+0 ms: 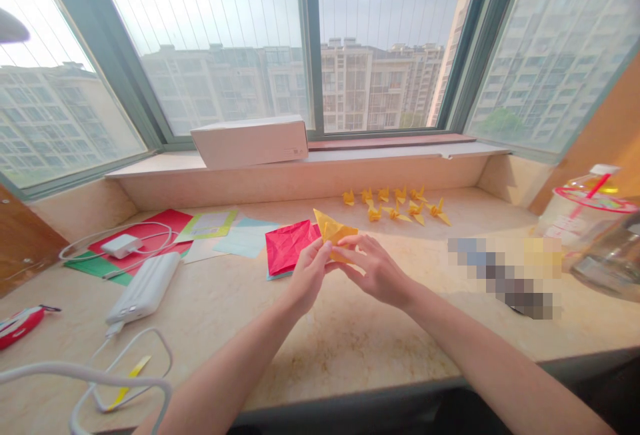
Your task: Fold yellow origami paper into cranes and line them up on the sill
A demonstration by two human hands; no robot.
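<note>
I have the yellow origami paper (334,229), folded to a sharp point toward eleven o'clock, pinched in both curled, nearly closed hands, left hand (310,276) and right hand (375,271), over the worktop (320,355), just beside creased red paper (290,246).

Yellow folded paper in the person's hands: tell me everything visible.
The yellow origami paper is thin, matte and folded into layers, with a sharp point angled up and left and its lower part partly hidden by the fingers. It is pinched between the left hand and right hand. From this view it sits in front of a creased red paper sheet; contact between them cannot be confirmed.
</note>
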